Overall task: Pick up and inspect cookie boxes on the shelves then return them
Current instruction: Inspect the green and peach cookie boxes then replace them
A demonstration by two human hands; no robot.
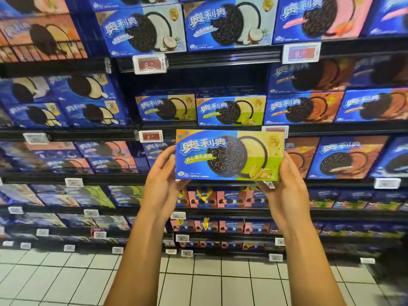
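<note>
Two bare forearms reach up from the bottom edge. The left hand [162,184] grips the left end of one cookie box [229,155], and the right hand [287,186] grips its right end, fingers curled behind it. The box is held level, front toward the camera, in front of the shelves [88,134]. On the shelf just above stand two boxes with the same green design [230,111]. Three red price tags [150,136] show digits.
</note>
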